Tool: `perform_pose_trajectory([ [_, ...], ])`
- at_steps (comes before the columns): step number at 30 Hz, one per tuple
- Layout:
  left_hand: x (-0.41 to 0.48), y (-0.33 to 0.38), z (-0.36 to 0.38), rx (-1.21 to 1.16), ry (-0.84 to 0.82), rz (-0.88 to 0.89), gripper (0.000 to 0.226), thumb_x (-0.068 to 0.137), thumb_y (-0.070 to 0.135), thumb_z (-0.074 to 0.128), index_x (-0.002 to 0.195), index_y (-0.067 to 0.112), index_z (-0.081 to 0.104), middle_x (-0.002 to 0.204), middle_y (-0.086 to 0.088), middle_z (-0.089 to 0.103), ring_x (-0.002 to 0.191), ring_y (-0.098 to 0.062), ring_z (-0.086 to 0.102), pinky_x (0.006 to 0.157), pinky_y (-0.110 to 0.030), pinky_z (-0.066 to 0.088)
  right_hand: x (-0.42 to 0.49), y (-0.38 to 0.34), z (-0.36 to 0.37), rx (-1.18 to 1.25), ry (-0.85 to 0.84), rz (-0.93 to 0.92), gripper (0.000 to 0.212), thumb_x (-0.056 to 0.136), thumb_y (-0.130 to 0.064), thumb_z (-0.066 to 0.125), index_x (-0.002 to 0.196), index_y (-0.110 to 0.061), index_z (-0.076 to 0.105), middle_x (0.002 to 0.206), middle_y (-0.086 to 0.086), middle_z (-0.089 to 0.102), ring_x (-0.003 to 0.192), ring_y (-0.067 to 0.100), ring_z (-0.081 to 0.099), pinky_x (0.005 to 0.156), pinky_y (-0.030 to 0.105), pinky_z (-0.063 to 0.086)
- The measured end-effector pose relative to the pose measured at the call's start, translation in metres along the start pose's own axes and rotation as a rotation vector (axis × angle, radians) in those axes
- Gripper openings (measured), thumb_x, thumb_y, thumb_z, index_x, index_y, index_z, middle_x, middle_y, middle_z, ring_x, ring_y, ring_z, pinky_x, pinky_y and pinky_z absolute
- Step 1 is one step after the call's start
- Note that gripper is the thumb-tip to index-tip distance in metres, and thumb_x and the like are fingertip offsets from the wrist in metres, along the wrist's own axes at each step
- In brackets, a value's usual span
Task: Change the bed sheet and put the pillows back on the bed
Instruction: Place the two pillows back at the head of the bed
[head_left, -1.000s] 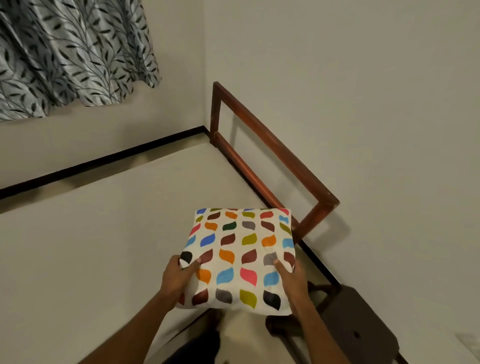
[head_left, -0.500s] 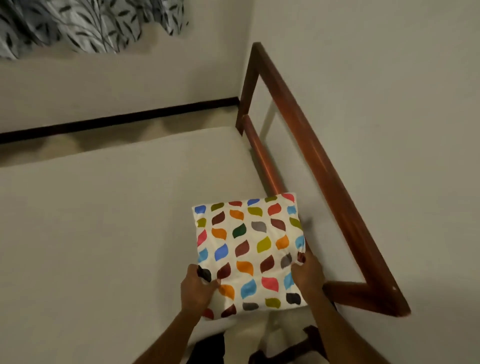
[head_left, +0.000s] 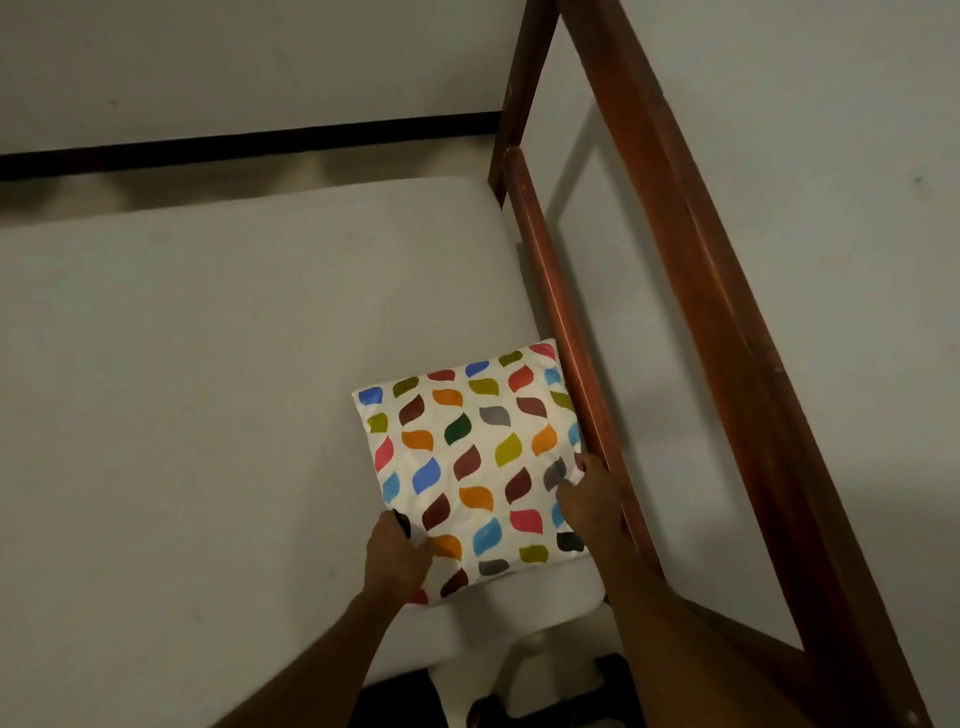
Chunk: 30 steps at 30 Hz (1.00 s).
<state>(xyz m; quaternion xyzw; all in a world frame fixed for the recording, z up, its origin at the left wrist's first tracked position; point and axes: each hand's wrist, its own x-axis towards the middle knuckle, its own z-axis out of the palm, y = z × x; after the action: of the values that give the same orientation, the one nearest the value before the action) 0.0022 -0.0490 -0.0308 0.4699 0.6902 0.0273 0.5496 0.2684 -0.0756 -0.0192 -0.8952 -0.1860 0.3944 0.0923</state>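
Note:
A square white pillow (head_left: 467, 457) printed with many coloured leaf shapes lies over the near right corner of the bed, its right edge against the lower wooden rail. My left hand (head_left: 397, 558) grips its near left corner, thumb on top. My right hand (head_left: 589, 501) grips its right edge beside the rail. The bed (head_left: 208, 389) carries a plain smooth white sheet.
The brown wooden headboard frame (head_left: 675, 249) runs along the bed's right side against a pale wall. A black skirting strip (head_left: 234, 145) lines the far wall beyond the bed. Below the bed's near edge are dark shapes on the floor (head_left: 545, 701).
The pillow has moved forward and down onto the bed corner beside the rail, both hands still holding it. The view has tilted down; the curtain has left the frame.

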Motion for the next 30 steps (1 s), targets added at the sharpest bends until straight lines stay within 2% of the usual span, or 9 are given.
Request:
perform_pose_trajectory([
  [2,-0.001,0.001,-0.001,-0.013,-0.03,-0.003,0.043,0.092,0.027,0.077,0.121,0.025,0.045,0.113,0.005,0.059,0.105,-0.016,0.058,0.103,-0.044,0.052,-0.008,0.0,0.003,-0.011,-0.014,-0.035,0.054,0.099,-0.018,0.063,0.151,-0.017,0.047,0.139,0.009,0.059,0.128,0.029,0.058,0.102,0.034,0.047],
  [3,-0.002,0.0,-0.003,-0.004,-0.039,0.003,0.043,0.092,0.027,0.077,0.122,0.025,0.046,0.114,0.005,0.06,0.106,-0.016,0.058,0.103,-0.043,0.052,-0.016,-0.003,0.002,-0.004,-0.03,-0.052,0.057,0.1,-0.035,0.065,0.151,-0.019,0.045,0.14,0.008,0.059,0.128,0.029,0.059,0.106,0.036,0.048],
  [5,-0.008,0.005,-0.012,0.025,-0.054,0.026,0.046,0.091,0.03,0.078,0.124,0.022,0.049,0.119,0.004,0.063,0.109,-0.017,0.061,0.102,-0.044,0.053,-0.031,-0.005,0.001,-0.014,-0.048,-0.069,0.079,0.09,-0.071,0.062,0.148,-0.021,0.044,0.14,0.005,0.06,0.127,0.028,0.061,0.11,0.042,0.051],
  [9,-0.026,0.018,-0.037,0.143,-0.063,0.115,0.066,0.087,0.042,0.078,0.14,0.022,0.045,0.14,-0.001,0.055,0.129,-0.024,0.058,0.105,-0.046,0.054,-0.081,-0.012,-0.006,-0.208,-0.025,-0.164,0.061,0.096,-0.035,0.071,0.149,-0.023,0.043,0.146,0.005,0.056,0.135,0.03,0.055,0.111,0.052,0.05],
  [12,-0.069,0.036,-0.068,0.263,-0.108,0.182,0.065,0.095,0.031,0.073,0.148,0.018,0.039,0.153,-0.004,0.041,0.135,-0.025,0.052,0.108,-0.042,0.05,-0.149,-0.028,-0.017,-0.286,-0.038,-0.256,0.059,0.097,-0.029,0.07,0.15,-0.02,0.046,0.146,0.005,0.055,0.137,0.029,0.053,0.114,0.044,0.046],
  [17,-0.145,0.036,-0.121,0.458,-0.107,0.309,0.062,0.096,0.033,0.072,0.148,0.018,0.041,0.156,-0.004,0.039,0.131,-0.024,0.054,0.105,-0.04,0.051,-0.255,-0.037,-0.019,-0.351,-0.014,-0.431,0.056,0.097,-0.036,0.069,0.147,-0.02,0.049,0.145,0.003,0.056,0.134,0.024,0.054,0.111,0.04,0.049],
  [22,-0.226,-0.004,-0.179,0.619,0.015,0.384,0.066,0.097,0.038,0.066,0.153,0.021,0.036,0.161,-0.004,0.032,0.14,-0.025,0.045,0.114,-0.046,0.043,-0.369,-0.034,0.0,-0.476,0.034,-0.584,0.06,0.101,-0.041,0.061,0.153,-0.021,0.041,0.154,0.003,0.047,0.14,0.024,0.047,0.116,0.042,0.042],
  [25,-0.283,-0.041,-0.22,0.647,0.115,0.429,0.066,0.097,0.038,0.064,0.154,0.021,0.036,0.163,-0.004,0.029,0.142,-0.027,0.042,0.114,-0.048,0.04,-0.439,-0.032,0.026,-0.536,0.065,-0.671,0.061,0.104,-0.046,0.054,0.156,-0.022,0.034,0.16,0.004,0.041,0.143,0.026,0.044,0.118,0.044,0.04],
  [30,-0.366,-0.121,-0.294,0.594,0.294,0.445,0.065,0.096,0.039,0.059,0.154,0.02,0.037,0.164,-0.005,0.027,0.142,-0.029,0.041,0.111,-0.05,0.039,-0.549,-0.045,0.07,-0.592,0.076,-0.923,0.058,0.106,-0.044,0.048,0.158,-0.023,0.036,0.166,0.004,0.035,0.152,0.026,0.034,0.125,0.044,0.03],
])
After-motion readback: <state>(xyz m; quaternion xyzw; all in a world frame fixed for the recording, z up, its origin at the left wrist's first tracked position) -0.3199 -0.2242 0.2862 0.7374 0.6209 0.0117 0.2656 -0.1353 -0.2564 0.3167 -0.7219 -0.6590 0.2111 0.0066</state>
